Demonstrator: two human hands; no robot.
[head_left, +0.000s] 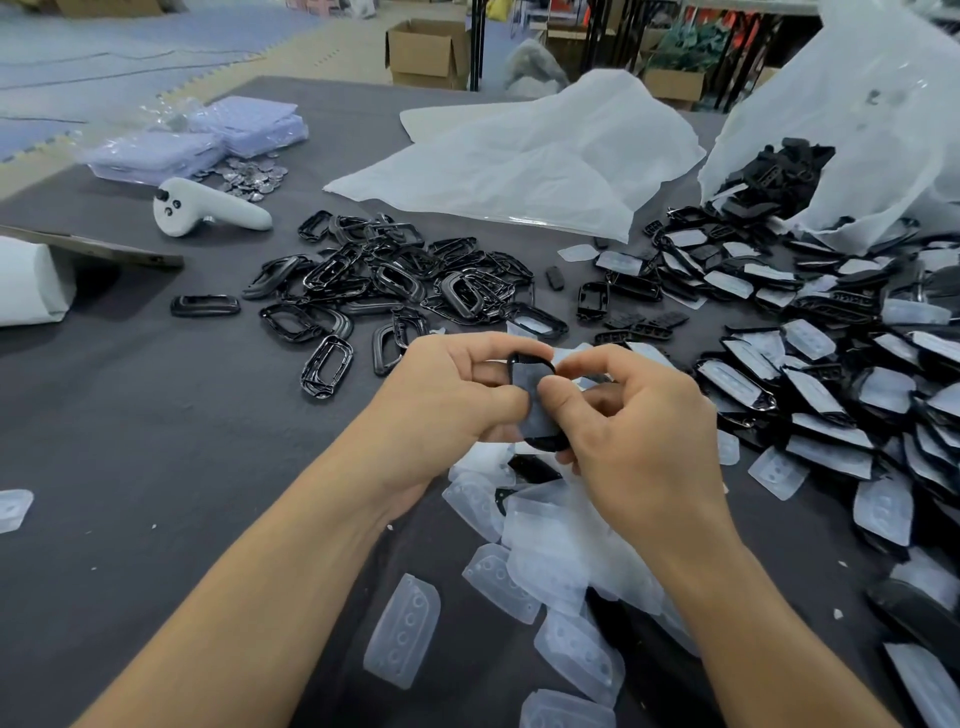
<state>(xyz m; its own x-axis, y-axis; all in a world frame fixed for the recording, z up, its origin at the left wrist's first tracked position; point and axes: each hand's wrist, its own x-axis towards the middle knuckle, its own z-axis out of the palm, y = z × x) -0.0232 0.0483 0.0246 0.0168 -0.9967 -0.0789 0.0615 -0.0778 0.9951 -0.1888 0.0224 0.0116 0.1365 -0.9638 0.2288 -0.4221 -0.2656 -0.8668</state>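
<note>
My left hand (447, 400) and my right hand (639, 431) meet over the middle of the grey table (156, 415) and together grip one black key-fob shell (535, 400) with a translucent pad on its face. Both thumbs press on the pad, and the fingers curl round the shell's edges. Behind the hands lies a heap of empty black frames (395, 280). To the right spreads a pile of black shells fitted with pads (810, 374). Loose translucent button pads (550, 540) lie under and in front of my hands.
A white handheld controller (202, 208) lies at the back left, with coin-like metal discs (254, 179) and bagged purple packs (208, 137) behind it. A flat white plastic bag (535, 156) and an open bag spilling black parts (810, 171) sit at the back. Cardboard boxes (426, 52) stand on the floor.
</note>
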